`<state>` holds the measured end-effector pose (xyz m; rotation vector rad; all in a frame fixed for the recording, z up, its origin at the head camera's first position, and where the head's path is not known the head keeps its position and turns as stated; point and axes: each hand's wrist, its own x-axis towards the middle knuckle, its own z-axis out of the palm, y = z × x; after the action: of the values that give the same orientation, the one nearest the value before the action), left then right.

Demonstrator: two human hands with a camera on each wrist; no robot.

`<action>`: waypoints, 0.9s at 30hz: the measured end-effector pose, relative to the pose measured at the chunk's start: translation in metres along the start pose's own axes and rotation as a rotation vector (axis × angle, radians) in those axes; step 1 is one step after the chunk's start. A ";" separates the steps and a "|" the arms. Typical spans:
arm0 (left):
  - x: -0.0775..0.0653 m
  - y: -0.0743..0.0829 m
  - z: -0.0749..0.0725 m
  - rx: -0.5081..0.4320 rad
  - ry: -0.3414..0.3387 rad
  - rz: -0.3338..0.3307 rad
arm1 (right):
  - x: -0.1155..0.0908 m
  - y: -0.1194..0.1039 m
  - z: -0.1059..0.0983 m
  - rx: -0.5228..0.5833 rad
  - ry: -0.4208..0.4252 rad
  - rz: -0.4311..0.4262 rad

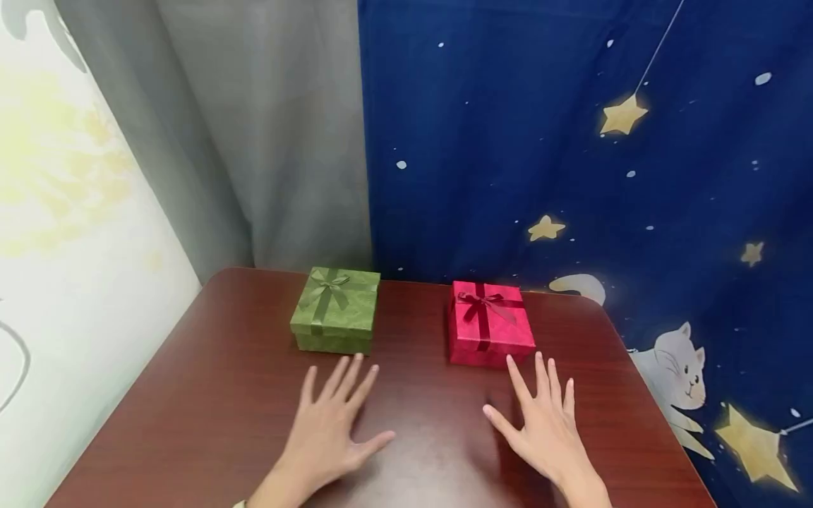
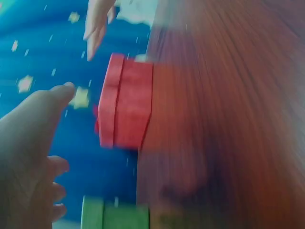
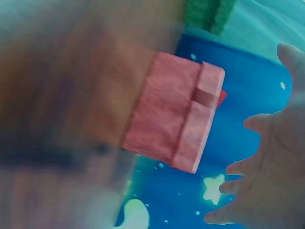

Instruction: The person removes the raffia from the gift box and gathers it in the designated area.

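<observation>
Two lidded gift boxes with ribbon bows stand toward the back of the table. On the left is the green gift box (image 1: 336,310), on the right the red gift box (image 1: 490,324). My left hand (image 1: 327,430) is in front of the green box, fingers spread, holding nothing. Just in front of the red box my right hand (image 1: 546,430) is spread out too, with nothing in it. In the left wrist view the red box (image 2: 126,102) is whole, while only part of the green box (image 2: 116,214) shows. The right wrist view has the red box (image 3: 174,112) beyond my fingers.
The dark red-brown wooden table (image 1: 190,395) has rounded back corners. Behind it hang a grey curtain (image 1: 286,127) and a blue curtain (image 1: 483,141) with stars and a white cat. A pale wall (image 1: 76,282) runs along the left side.
</observation>
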<state>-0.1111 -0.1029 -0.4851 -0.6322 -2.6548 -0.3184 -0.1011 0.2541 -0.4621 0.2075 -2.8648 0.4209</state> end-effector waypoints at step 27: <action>0.220 0.049 0.113 -1.143 -0.214 -0.484 | 0.162 0.077 0.025 0.614 0.030 0.452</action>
<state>-0.3055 0.0583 -0.4872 -0.2792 -2.5744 -2.0584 -0.2753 0.3028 -0.4647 -0.3501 -2.6454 1.3659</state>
